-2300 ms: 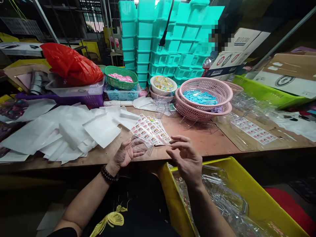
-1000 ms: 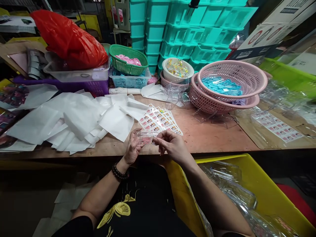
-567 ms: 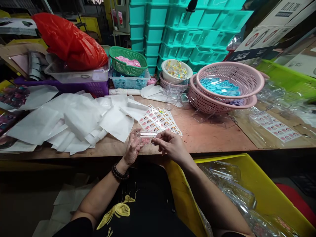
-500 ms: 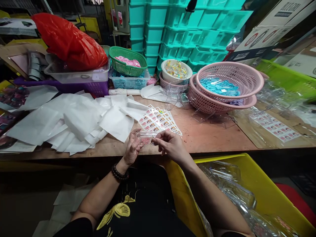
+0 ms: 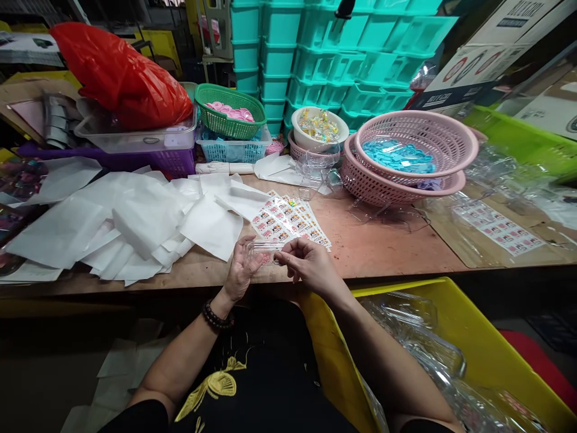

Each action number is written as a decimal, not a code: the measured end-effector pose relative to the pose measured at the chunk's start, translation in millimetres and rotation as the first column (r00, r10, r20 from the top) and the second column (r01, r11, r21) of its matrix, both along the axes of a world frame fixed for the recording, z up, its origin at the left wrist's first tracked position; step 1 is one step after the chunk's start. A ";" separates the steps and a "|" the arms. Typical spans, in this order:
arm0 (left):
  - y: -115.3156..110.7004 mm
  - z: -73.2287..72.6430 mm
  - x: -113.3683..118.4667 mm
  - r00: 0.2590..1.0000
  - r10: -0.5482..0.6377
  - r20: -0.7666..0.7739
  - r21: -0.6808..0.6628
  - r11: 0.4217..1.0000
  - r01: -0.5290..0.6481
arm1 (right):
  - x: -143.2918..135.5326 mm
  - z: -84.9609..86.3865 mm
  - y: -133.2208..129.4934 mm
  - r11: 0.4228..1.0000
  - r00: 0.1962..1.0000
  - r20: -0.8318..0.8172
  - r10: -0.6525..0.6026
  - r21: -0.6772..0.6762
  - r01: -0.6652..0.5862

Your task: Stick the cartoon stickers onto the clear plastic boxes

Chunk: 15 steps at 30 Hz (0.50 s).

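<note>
Below the frame's centre, the left hand (image 5: 240, 272) holds a clear, boxy plastic case (image 5: 265, 246); the right hand (image 5: 309, 263) pinches its end by a pink-printed sticker (image 5: 267, 258) I'd smooth edge-first.

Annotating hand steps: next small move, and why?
Probably press the pink print flat against the clear case with the right hand: the left hand holds the case, the right pinches at its other end, and whether the print is stuck down can't be told.
</note>
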<state>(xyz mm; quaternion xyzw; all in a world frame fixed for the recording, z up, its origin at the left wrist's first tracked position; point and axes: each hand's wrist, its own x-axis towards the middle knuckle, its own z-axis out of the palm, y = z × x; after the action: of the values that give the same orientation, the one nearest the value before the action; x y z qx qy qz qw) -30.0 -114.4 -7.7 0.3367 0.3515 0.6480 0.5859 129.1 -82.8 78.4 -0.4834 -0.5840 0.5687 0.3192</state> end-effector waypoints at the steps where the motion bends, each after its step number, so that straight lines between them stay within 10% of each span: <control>1: 0.3 -0.5 0.5 1.000 -0.001 -0.005 0.006 1.000 0.001 | 0.1 -0.3 -0.5 1.000 1.000 0.024 0.003 0.013 -0.003; 9: -0.7 5.8 2.0 0.999 0.040 -0.013 -0.050 0.998 -0.041 | 15.0 -5.1 -4.9 0.887 0.765 0.521 -0.378 0.442 0.137; 15: -12.6 10.4 7.1 0.940 -0.244 -0.237 0.022 0.966 0.257 | 50.3 -13.6 -16.3 0.974 0.958 0.274 0.079 0.181 -0.132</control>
<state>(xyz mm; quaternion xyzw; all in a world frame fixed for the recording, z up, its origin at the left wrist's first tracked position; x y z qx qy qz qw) -22.9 -127.0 2.7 0.4673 0.3548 0.5333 0.6094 179.4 -99.1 64.7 -0.4890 -0.7001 0.4543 0.2537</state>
